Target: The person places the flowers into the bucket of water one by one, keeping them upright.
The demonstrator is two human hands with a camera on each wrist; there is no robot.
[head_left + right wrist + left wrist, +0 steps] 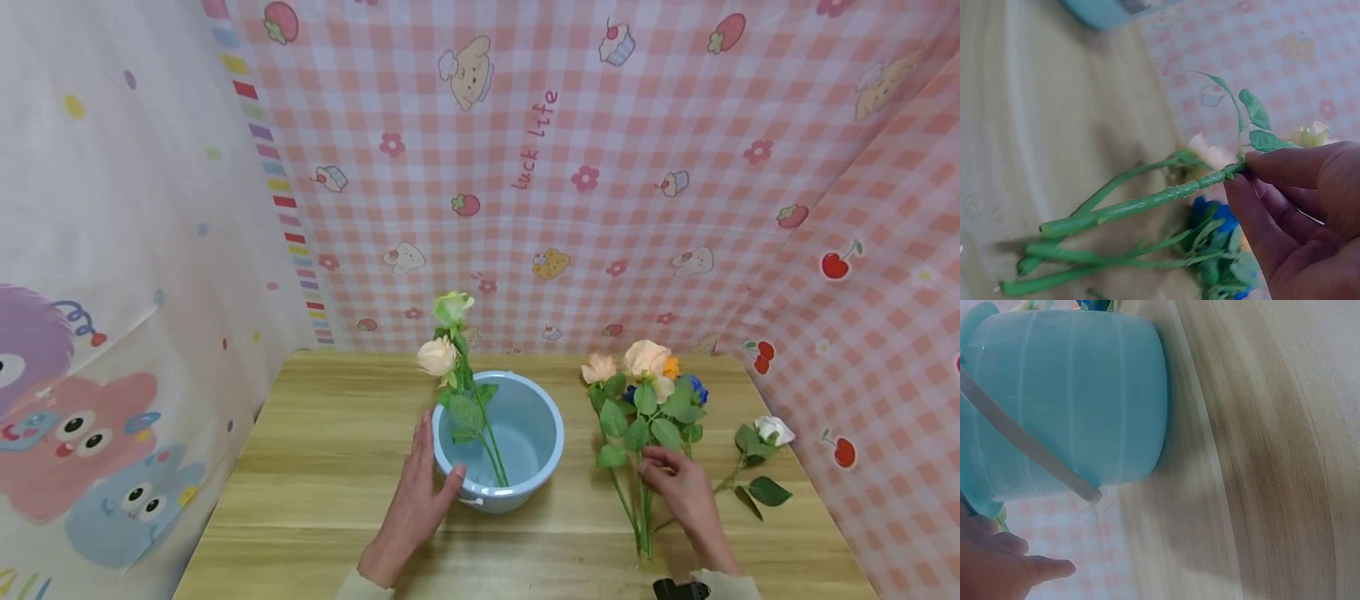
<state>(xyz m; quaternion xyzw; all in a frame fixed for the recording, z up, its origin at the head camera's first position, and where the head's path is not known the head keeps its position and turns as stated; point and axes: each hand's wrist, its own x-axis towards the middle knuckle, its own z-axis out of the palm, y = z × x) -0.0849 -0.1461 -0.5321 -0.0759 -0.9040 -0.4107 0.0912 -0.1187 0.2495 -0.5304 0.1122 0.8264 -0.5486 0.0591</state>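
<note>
A light-blue bucket stands on the table with two artificial roses leaning in it, one cream, one pale green. My left hand rests against the bucket's left side, fingers straight and thumb at the rim. Thumb and fingertips of my right hand pinch a green rose stem; its lower end is lifted off the table in the right wrist view. Around that hand are peach roses, an orange flower and blue flowers. Leaves hide which bloom tops the pinched stem.
A white rose lies at the right of the wooden table. The bucket's grey handle hangs down its near side. Checked pink cloth hangs behind the table's back edge, and printed cloth stands at both sides.
</note>
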